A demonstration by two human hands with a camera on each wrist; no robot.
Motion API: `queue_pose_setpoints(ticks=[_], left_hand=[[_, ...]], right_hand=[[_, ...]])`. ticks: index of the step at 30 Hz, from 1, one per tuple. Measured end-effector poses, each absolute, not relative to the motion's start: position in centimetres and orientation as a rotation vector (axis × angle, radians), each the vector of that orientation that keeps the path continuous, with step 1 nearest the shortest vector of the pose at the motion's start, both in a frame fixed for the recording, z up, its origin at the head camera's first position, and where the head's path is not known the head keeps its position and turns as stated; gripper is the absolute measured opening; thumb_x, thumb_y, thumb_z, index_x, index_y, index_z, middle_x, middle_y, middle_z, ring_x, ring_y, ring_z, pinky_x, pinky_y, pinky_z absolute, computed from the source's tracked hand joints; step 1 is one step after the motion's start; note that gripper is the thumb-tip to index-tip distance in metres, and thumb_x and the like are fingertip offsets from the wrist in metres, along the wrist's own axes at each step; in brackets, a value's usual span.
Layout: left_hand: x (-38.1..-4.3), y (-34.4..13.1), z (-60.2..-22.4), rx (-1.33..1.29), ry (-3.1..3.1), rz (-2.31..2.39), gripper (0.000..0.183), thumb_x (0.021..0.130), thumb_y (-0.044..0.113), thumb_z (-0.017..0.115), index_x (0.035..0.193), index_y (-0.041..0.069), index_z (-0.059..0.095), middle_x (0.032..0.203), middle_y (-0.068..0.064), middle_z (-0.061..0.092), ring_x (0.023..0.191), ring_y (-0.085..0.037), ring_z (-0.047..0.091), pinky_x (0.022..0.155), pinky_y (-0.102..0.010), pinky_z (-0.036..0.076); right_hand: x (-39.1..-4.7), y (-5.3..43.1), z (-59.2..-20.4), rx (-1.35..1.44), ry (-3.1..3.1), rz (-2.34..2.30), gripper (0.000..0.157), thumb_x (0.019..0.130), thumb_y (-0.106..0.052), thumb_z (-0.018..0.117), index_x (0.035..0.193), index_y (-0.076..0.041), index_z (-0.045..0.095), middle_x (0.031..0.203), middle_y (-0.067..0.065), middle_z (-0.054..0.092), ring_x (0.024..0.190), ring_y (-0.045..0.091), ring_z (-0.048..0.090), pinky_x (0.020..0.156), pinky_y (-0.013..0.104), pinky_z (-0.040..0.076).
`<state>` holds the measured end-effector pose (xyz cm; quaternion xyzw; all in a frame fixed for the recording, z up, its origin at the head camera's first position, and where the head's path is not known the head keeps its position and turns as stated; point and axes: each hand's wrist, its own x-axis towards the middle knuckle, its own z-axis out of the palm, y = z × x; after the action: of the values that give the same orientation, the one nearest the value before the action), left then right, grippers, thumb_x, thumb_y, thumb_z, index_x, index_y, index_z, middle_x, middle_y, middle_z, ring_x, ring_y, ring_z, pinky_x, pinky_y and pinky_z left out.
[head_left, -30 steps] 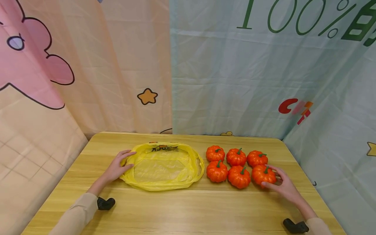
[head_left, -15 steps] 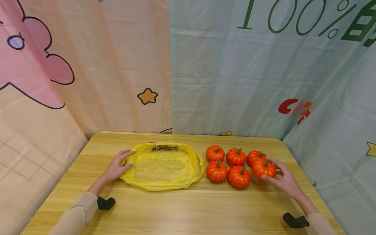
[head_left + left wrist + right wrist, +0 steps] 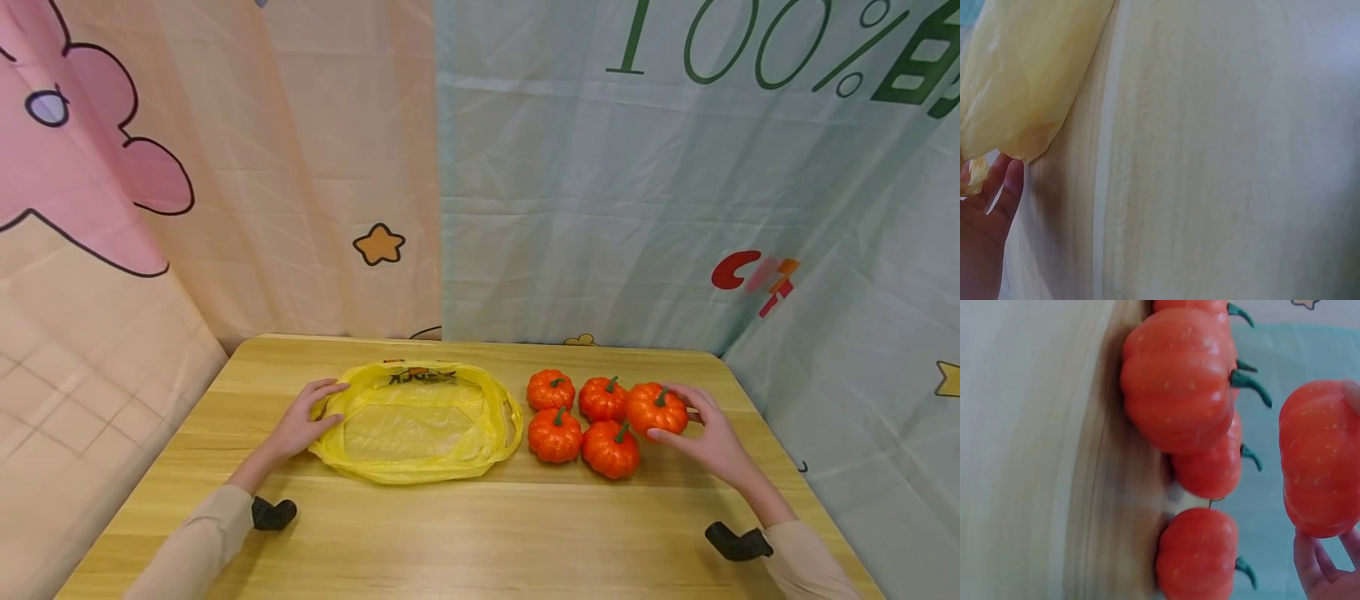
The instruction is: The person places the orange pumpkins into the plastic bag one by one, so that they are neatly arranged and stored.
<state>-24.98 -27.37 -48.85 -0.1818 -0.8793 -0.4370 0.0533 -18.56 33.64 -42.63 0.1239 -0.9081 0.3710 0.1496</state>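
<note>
On the left of the table, a yellow plastic bag point(image 3: 408, 433) lies with its mouth spread wide and black print at the back. My left hand point(image 3: 309, 423) grips its left rim, thumb and fingers around the edge; in the left wrist view a fold of the bag sits against the fingers point(image 3: 1013, 175). A small orange-red pumpkin point(image 3: 652, 408) with a green stem is in my right hand point(image 3: 708, 437), between the thumb and the fingertips. The right wrist view shows this held pumpkin point(image 3: 1319, 462) raised above the table, its stem hidden there.
Several more pumpkins stand in two rows right of the bag, including a front pumpkin point(image 3: 611, 450) and a back pumpkin point(image 3: 602, 398). The wooden table point(image 3: 450, 542) ends at a printed curtain point(image 3: 585, 208). Black wrist mounts point(image 3: 273, 514) are on both arms.
My right hand has lifted the front right pumpkin and carried it up and left, over the back right pumpkin's spot, which it now covers. The left hand keeps its place on the bag.
</note>
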Motion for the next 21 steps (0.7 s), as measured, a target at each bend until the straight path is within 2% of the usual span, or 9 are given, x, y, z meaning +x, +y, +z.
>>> queue_pose_setpoints(ticks=[4, 11, 15, 18, 21], left_hand=[[-25.1, -27.4, -48.9, -0.54, -2.679, -1.32, 0.046, 0.09, 0.006, 0.064, 0.135, -0.001, 0.051, 0.143, -0.031, 0.032, 0.132, -0.052, 0.027, 0.104, -0.072, 0.022], [-24.9, -27.1, -49.0, -0.503, -2.688, -1.292, 0.047, 0.09, 0.003, 0.063, 0.135, -0.002, 0.051, 0.142, -0.032, 0.032, 0.131, -0.053, 0.028, 0.104, -0.071, 0.023], [-24.8, -26.9, -48.9, -0.494, -2.689, -1.295, 0.047, 0.09, 0.003, 0.062, 0.135, -0.003, 0.05, 0.142, -0.033, 0.031, 0.131, -0.054, 0.027, 0.104, -0.072, 0.022], [-24.9, -27.0, -48.9, -0.485, -2.696, -1.294, 0.047, 0.09, 0.003, 0.062, 0.135, -0.002, 0.05, 0.142, -0.033, 0.031, 0.132, -0.054, 0.027, 0.105, -0.071, 0.022], [-25.0, -27.1, -49.0, -0.476, -2.702, -1.294, 0.047, 0.09, 0.004, 0.063, 0.135, -0.001, 0.05, 0.143, -0.032, 0.031, 0.132, -0.053, 0.027, 0.105, -0.071, 0.022]], right_hand=[[-19.0, 32.4, -42.2, 0.344, -2.609, 1.082, 0.065, 0.078, -0.018, 0.08, 0.136, -0.009, 0.051, 0.126, 0.012, 0.046, 0.107, -0.007, 0.037, 0.086, 0.009, 0.036], [-19.6, 30.3, -41.7, 0.333, -2.65, 1.157, 0.066, 0.08, -0.023, 0.079, 0.138, -0.012, 0.05, 0.132, 0.012, 0.044, 0.116, 0.023, 0.044, 0.087, 0.008, 0.037], [-20.0, 29.1, -41.4, 0.34, -2.658, 1.22, 0.066, 0.081, -0.024, 0.078, 0.139, -0.014, 0.049, 0.134, 0.014, 0.043, 0.119, 0.029, 0.045, 0.093, 0.022, 0.041], [-20.5, 28.2, -41.4, 0.358, -2.658, 1.253, 0.066, 0.081, -0.025, 0.077, 0.14, -0.016, 0.048, 0.137, 0.013, 0.042, 0.121, 0.027, 0.044, 0.097, 0.035, 0.04], [-20.9, 27.1, -41.4, 0.388, -2.652, 1.284, 0.066, 0.081, -0.025, 0.077, 0.14, -0.018, 0.048, 0.139, 0.012, 0.041, 0.122, 0.026, 0.044, 0.098, 0.04, 0.039]])
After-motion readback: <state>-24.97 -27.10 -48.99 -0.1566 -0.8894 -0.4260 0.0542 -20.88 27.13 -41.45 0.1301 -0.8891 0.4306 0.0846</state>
